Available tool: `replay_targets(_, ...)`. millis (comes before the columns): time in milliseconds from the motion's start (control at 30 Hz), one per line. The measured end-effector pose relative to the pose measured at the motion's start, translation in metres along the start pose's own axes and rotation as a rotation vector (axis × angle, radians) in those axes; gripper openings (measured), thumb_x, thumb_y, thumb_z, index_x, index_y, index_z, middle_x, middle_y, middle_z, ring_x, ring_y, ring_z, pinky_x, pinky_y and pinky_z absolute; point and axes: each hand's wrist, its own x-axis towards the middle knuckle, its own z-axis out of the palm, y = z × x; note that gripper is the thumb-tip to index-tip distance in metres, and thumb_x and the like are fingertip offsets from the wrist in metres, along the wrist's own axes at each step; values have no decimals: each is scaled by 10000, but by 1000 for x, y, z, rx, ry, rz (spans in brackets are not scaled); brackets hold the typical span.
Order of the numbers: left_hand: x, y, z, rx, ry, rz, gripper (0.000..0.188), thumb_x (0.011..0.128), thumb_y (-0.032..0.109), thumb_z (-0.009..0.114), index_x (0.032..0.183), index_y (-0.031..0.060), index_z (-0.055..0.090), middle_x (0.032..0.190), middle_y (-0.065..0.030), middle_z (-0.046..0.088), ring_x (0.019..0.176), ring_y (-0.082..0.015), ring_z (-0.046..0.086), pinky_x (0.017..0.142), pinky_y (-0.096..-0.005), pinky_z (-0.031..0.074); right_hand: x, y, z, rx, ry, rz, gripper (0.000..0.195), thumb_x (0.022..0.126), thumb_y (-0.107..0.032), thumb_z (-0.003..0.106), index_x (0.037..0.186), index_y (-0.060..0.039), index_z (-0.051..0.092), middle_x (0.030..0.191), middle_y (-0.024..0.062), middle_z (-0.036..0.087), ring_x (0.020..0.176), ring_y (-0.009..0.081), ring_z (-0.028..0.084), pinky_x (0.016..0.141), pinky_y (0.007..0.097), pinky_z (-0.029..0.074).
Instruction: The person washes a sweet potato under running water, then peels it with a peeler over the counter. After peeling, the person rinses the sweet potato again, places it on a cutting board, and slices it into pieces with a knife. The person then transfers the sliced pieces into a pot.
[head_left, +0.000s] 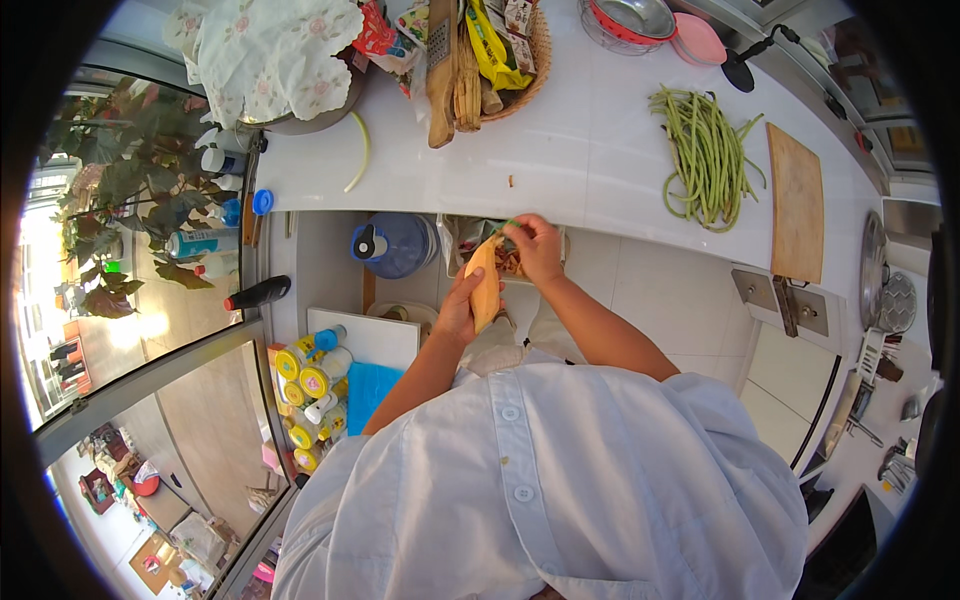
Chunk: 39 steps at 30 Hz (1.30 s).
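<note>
My left hand (455, 309) holds a peeled orange root vegetable (486, 289), apparently a sweet potato, tilted with its narrow end up. At that narrow end, my right hand (538, 251) pinches a small green tool (513, 223), mostly hidden by the fingers; its kind is unclear. Both hands are in front of the counter's edge, over a lined waste bin (448, 238). Reddish-brown peelings (511, 262) lie inside the bin, partly covered by the hands. A small scrap of peel (511, 181) rests on the white countertop (465, 172) just beyond.
Long green beans (709, 157) and a wooden cutting board (795, 202) lie on the counter's right. Farther back are a wooden-framed grater (441, 67) and a wicker basket (541, 56) of packets. A blue water jug (401, 247) stands below, near yellow-lidded jars (315, 381).
</note>
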Motion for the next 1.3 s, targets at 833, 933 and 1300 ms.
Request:
replay_targets(833,36,-19,-25,-378,-159,-193,423,1007,430,363,1187,80,515,1021,-102,607,845,-213,606,640,-300,517,-32,-42,-18,179,-525,240,122,825,-100,687,863,13,661,751,28,648,676,69,579,609,230,472)
replay_targets(933,21,-16,-3,-256,-100,-261,433,1000,441,380,1191,74,509,997,-121,611,875,-225,609,622,-309,513,-12,-16,-22,71,-320,141,132,816,-105,689,852,19,661,733,43,649,662,76,576,599,238,470)
replay_targets(1300,22,-18,5,78,160,-167,444,983,484,410,1193,104,505,957,-91,626,814,-235,643,550,-340,514,-15,-4,-17,65,-379,143,222,817,-187,712,901,16,675,771,51,676,670,84,596,615,254,477)
